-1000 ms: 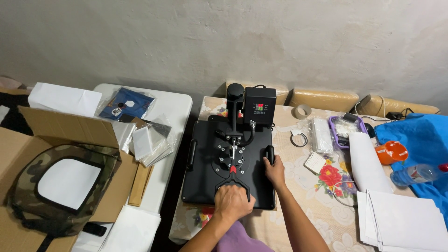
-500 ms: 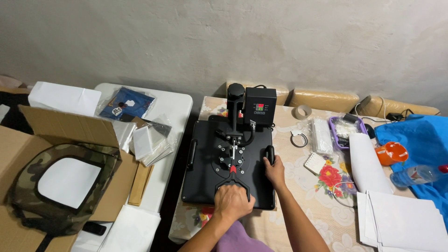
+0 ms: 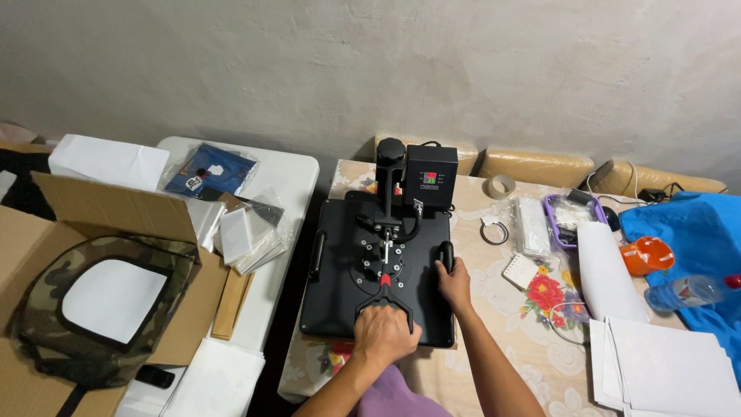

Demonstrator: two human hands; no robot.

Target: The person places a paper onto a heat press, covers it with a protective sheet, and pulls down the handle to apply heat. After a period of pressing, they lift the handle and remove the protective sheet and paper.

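As before, both hands grip the heat press (image 3: 376,270), unmoved.

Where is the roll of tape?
In the head view, the roll of tape lies on the flowery tablecloth near the wall, just right of the black heat press and behind a small ring.

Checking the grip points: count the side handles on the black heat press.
2. The left side handle is free; the right side handle is under the right hand. None appear hidden.
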